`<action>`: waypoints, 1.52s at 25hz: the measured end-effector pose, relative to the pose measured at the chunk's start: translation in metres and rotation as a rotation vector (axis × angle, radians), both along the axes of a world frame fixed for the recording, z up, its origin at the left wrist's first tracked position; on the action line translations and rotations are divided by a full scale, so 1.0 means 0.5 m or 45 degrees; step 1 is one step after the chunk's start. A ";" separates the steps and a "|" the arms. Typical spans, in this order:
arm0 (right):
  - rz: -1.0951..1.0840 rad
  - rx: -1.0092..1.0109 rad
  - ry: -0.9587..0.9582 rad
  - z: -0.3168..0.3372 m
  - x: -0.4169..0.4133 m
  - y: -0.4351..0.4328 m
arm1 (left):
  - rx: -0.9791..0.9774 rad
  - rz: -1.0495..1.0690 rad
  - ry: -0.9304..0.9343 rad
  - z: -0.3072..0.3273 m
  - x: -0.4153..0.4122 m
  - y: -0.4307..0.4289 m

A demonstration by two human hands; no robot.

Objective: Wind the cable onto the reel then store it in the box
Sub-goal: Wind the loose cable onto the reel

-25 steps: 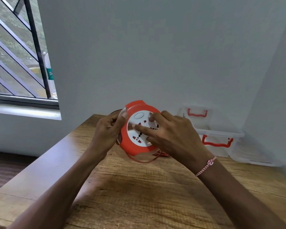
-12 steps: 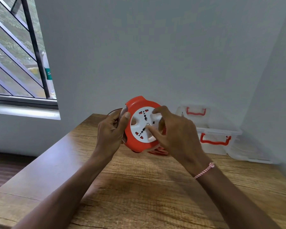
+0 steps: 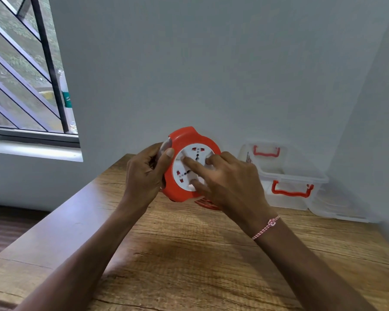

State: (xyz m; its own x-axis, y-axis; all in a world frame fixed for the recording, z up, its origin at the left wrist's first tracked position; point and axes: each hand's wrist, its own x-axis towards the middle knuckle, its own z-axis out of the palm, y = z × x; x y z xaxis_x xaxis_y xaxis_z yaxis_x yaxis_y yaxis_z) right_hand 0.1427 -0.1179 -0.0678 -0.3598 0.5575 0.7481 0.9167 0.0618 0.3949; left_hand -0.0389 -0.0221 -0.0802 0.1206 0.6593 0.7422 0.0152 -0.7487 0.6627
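Note:
An orange cable reel with a white socket face is held upright above the wooden table. My left hand grips its left rim, thumb on the front edge. My right hand lies on the white face, its forefinger and thumb pressed against the disc. A few loops of orange cable lie on the table below the reel, partly hidden by my right hand. The clear plastic box with orange handles stands open at the back right.
The box's clear lid lies flat to the right of the box, by the side wall. The grey back wall is close behind the reel. A barred window is at the left, past the table's left edge.
The white socket face has turned under my right hand's fingers, and the cable loop that hung below the reel is gone. My left hand keeps its grip on the rim.

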 end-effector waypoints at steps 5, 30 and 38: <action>0.000 -0.088 0.859 0.028 -0.058 0.048 | -0.035 0.028 -0.049 -0.001 0.000 0.008; 0.343 -1.278 0.897 -0.028 0.109 0.044 | -0.320 0.083 -0.214 -0.026 -0.031 0.058; 0.524 -0.195 0.575 -0.013 0.078 0.036 | -0.328 -0.048 0.012 -0.046 -0.020 0.058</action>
